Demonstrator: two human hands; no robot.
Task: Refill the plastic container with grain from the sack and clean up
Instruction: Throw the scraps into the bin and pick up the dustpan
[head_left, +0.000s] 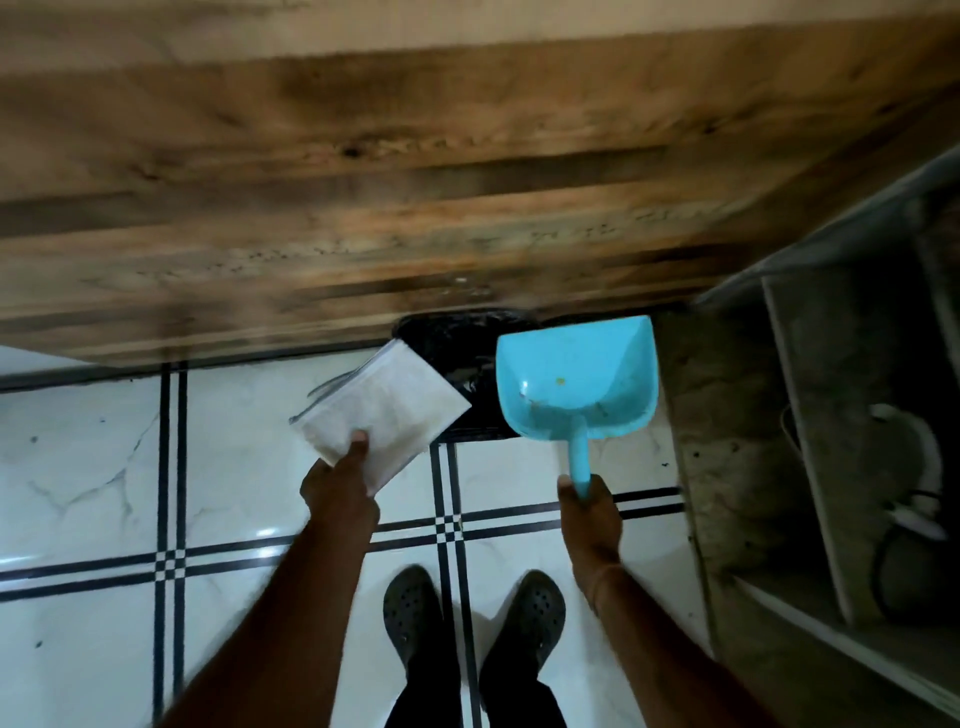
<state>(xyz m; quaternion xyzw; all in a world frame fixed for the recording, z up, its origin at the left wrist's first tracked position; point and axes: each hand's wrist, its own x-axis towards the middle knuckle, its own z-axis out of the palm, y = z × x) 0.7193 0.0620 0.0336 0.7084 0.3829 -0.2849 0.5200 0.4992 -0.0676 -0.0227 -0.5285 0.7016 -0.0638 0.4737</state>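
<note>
Dustpan (576, 384) — blue, a speck (560, 381) in its tray — gripped by the handle in right hand (592, 514) | left hand (337, 483) pinched folded white paper (384, 410) | black bin (457, 338) showed between them at wooden table (363, 182) edge

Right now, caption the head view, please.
Left hand holds white paper, right hand grips blue dustpan near a black bag.
</note>
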